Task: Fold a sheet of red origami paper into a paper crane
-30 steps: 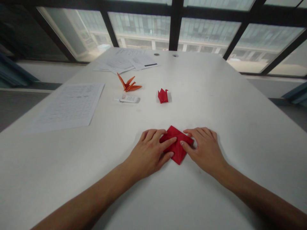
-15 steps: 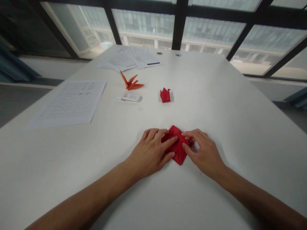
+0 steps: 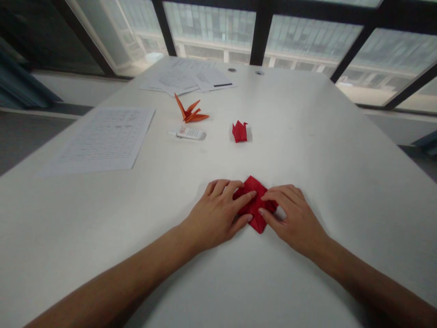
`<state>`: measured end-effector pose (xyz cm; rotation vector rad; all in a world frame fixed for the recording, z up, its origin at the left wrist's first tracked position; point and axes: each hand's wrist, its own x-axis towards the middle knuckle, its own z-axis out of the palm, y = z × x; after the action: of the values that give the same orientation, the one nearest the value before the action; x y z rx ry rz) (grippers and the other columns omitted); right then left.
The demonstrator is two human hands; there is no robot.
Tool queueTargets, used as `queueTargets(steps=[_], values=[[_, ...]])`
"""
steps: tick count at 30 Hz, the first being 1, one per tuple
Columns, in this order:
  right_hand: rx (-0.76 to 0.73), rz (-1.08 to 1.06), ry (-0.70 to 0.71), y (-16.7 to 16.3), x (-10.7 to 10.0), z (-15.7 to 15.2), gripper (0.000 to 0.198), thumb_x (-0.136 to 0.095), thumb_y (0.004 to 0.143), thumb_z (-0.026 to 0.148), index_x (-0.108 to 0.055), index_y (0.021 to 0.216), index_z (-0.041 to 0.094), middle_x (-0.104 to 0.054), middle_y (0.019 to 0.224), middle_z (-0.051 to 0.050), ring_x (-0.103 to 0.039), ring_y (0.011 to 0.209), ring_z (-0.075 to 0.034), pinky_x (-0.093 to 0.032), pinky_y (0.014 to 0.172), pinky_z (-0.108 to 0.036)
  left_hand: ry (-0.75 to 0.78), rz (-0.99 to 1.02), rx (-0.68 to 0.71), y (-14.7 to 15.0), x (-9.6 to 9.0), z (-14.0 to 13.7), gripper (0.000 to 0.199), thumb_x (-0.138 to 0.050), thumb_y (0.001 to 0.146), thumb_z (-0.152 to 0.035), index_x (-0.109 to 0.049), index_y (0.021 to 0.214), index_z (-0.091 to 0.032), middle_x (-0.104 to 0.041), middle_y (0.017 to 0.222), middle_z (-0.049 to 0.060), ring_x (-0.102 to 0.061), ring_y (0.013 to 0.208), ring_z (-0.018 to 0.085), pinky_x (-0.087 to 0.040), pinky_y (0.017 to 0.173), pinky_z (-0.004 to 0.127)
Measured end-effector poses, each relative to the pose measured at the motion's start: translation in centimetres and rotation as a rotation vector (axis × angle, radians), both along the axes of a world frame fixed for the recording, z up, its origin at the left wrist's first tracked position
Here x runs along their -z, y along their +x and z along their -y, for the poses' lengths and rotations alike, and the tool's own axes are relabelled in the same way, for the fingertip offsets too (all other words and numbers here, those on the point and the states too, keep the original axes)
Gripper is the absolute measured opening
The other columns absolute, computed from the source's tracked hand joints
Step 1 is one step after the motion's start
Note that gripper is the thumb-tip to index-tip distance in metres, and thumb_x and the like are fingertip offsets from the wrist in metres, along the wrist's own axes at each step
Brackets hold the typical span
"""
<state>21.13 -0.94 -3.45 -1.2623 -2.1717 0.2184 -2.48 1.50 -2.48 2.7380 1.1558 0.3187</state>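
A red sheet of origami paper, folded to a diamond with creases, lies on the table between my hands. My left hand rests on its left side, index finger and thumb stretched out and pressing it down. On the right side, the thumb and bent fingers of my right hand hold the paper, with a small gap between the fingertips. The right corner is partly hidden under these fingers. Farther back stand a small red paper crane and an orange paper crane.
A white glue-like tube with printing lies before the orange crane. One printed sheet is at left, and several more papers lie at the back of the white table. Windows stand beyond the far edge.
The view has shifted slightly, so the table things sit a little higher and to the right. My right fingertips have shifted slightly on the paper, whose top face looks flatter. My left hand stays pressed down.
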Motion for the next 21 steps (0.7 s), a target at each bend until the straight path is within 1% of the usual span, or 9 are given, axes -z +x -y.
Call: queueTargets(steps=[4, 7, 9, 12, 15, 17, 21], values=[[0.133, -0.004, -0.01, 0.19, 0.19, -0.34, 0.026, -0.072, 0.088, 0.021, -0.061, 0.112, 0.021, -0.073, 0.106, -0.008, -0.063, 0.1, -0.028, -0.049, 0.092, -0.048, 0.002, 0.01, 0.002, 0.01, 0.11, -0.08, 0.052, -0.048, 0.103, -0.051, -0.052, 0.15, -0.03, -0.052, 0.146, 0.012, -0.048, 0.128, 0.035, -0.04, 0.11, 0.057], [0.175, -0.013, -0.053, 0.23, 0.23, -0.67, 0.036, -0.072, 0.087, 0.019, -0.06, 0.122, 0.021, -0.074, 0.112, -0.009, -0.064, 0.101, -0.028, -0.049, 0.093, -0.048, 0.004, 0.009, 0.002, 0.05, 0.06, -0.14, 0.052, -0.049, 0.103, -0.05, -0.052, 0.151, -0.03, -0.052, 0.147, 0.012, -0.048, 0.128, 0.035, -0.039, 0.11, 0.057], [0.141, -0.013, -0.071, 0.16, 0.13, -0.75, 0.036, -0.07, 0.089, 0.017, -0.061, 0.123, 0.022, -0.075, 0.113, -0.008, -0.064, 0.102, -0.028, -0.049, 0.093, -0.048, 0.004, 0.008, 0.002, 0.08, -0.02, -0.13, 0.052, -0.049, 0.103, -0.05, -0.052, 0.15, -0.029, -0.053, 0.146, 0.012, -0.048, 0.127, 0.035, -0.039, 0.11, 0.056], [0.038, -0.014, -0.06, 0.0, -0.07, -0.65, 0.03, -0.065, 0.093, 0.013, -0.064, 0.12, 0.024, -0.076, 0.113, -0.005, -0.064, 0.104, -0.025, -0.047, 0.095, -0.047, 0.006, 0.01, 0.003, 0.11, -0.1, -0.11, 0.051, -0.048, 0.103, -0.049, -0.053, 0.149, -0.028, -0.053, 0.145, 0.012, -0.048, 0.126, 0.034, -0.04, 0.109, 0.056], [-0.022, -0.016, -0.044, -0.12, -0.14, -0.51, 0.032, -0.061, 0.093, 0.008, -0.066, 0.119, 0.026, -0.076, 0.115, -0.004, -0.064, 0.106, -0.025, -0.046, 0.097, -0.046, 0.004, 0.007, 0.006, 0.12, -0.1, -0.11, 0.05, -0.049, 0.103, -0.049, -0.054, 0.148, -0.027, -0.053, 0.145, 0.012, -0.048, 0.126, 0.035, -0.04, 0.108, 0.057], [-0.018, 0.0, -0.045, -0.15, -0.1, -0.5, 0.032, -0.061, 0.093, 0.008, -0.066, 0.12, 0.026, -0.076, 0.116, -0.004, -0.064, 0.107, -0.025, -0.046, 0.096, -0.047, 0.002, 0.009, 0.007, 0.13, -0.06, -0.11, 0.051, -0.05, 0.103, -0.049, -0.054, 0.149, -0.027, -0.053, 0.146, 0.013, -0.048, 0.126, 0.035, -0.04, 0.108, 0.057], [0.04, 0.044, -0.058, -0.06, -0.01, -0.56, 0.03, -0.063, 0.094, 0.015, -0.066, 0.122, 0.024, -0.076, 0.115, -0.006, -0.064, 0.106, -0.027, -0.046, 0.094, -0.047, -0.002, 0.024, 0.005, 0.12, -0.03, -0.11, 0.052, -0.051, 0.102, -0.049, -0.053, 0.15, -0.028, -0.053, 0.147, 0.013, -0.048, 0.127, 0.035, -0.039, 0.109, 0.058]])
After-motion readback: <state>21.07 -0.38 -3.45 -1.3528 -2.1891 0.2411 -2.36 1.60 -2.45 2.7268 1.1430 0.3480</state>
